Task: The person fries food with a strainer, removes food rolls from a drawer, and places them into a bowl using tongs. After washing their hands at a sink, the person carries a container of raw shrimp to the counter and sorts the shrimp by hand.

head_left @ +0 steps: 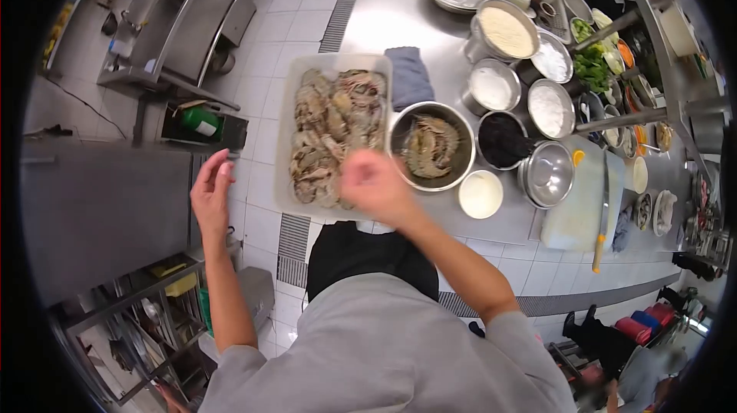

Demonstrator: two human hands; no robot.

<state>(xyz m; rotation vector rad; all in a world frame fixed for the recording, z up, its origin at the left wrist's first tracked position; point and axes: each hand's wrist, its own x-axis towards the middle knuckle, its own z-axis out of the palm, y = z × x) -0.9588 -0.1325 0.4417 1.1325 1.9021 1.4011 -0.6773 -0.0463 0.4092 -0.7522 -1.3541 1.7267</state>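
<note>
A white plastic tub [284, 129] full of raw shrimp [322, 121] stands at the table edge before me. My right hand [378, 185] is over the tub's near right part, its fingers curled and smeared by motion. Whether it holds anything is hidden. My left hand [211, 194] is raised to the left, apart from the tub, with fingers loosely apart and nothing in them. Right of the tub, a steel bowl [395, 144] holds several more shrimp [434, 148]. A folded grey-blue cloth [409, 77] lies beside the tub, behind the bowl.
Bowls of white powder [493, 87], a cream-filled bowl [480, 195], a black-filled bowl [503, 139] and stacked steel bowls [550, 174] crowd the right. Beyond lie a cutting board [576, 209] and a knife [603, 209]. Other people are at the far right corners.
</note>
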